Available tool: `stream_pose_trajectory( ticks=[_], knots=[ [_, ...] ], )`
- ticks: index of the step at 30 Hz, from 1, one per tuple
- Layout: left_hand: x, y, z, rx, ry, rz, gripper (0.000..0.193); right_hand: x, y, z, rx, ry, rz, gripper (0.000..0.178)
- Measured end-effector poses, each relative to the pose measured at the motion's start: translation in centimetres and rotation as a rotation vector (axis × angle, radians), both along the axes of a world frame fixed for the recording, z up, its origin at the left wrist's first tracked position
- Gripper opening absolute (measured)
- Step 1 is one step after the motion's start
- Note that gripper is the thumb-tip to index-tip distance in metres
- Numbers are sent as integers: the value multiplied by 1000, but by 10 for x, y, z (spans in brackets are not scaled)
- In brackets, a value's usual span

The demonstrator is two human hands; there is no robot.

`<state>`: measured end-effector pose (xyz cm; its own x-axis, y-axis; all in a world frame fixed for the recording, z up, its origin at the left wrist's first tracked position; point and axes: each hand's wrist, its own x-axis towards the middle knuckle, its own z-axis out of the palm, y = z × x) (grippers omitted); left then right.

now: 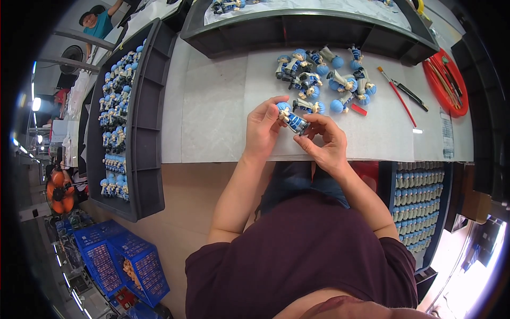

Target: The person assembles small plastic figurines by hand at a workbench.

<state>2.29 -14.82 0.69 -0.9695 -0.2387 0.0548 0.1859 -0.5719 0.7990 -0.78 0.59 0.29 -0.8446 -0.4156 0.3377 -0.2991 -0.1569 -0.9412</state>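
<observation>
Between my two hands, just above the table's near edge, is a small figurine (295,123) with blue hair and blue-and-white clothes. My left hand (264,125) pinches it by the head end, thumb and fingers closed. At the dark feet end, the thumb and fingers of my right hand (326,139) grip it too. The figurine is tilted, its head toward the upper left. Right behind it lies another such figurine (309,107). Farther back spreads a loose pile of several alike figurines (304,81). A small red block (359,109) rests to the right of them.
A dark crate (308,33) stands along the table's back. On the left, another dark crate (146,111) holds rows of figurines. At right lie a red-handled brush (399,99), a black pen-like tool (411,97) and a red oval tray (461,104) with brushes. Blue baskets (127,247) stand lower left.
</observation>
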Motion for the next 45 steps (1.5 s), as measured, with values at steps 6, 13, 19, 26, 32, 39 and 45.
stream_pose_trajectory(
  ticks=[6,13,19,26,32,39,45],
  knots=[
    [4,-5,1,10,35,4,31,2,-3,0,13,-28,31,41],
    [-4,0,0,-69,102,-41,26,-7,3,1,-82,132,-97,43],
    [6,-3,-9,-392,59,13,34,-2,12,-3,-13,374,-313,42],
    [-8,55,23,-495,-29,-253,36,6,87,9,160,538,-448,34],
    [-10,150,12,-419,-142,-598,33,28,190,-6,257,677,-571,39],
    [-13,187,6,-662,-13,-908,28,124,376,-42,879,290,-1270,33],
    [-13,204,5,-712,-67,-897,26,311,495,-101,1314,-609,-1470,20]
  ],
)
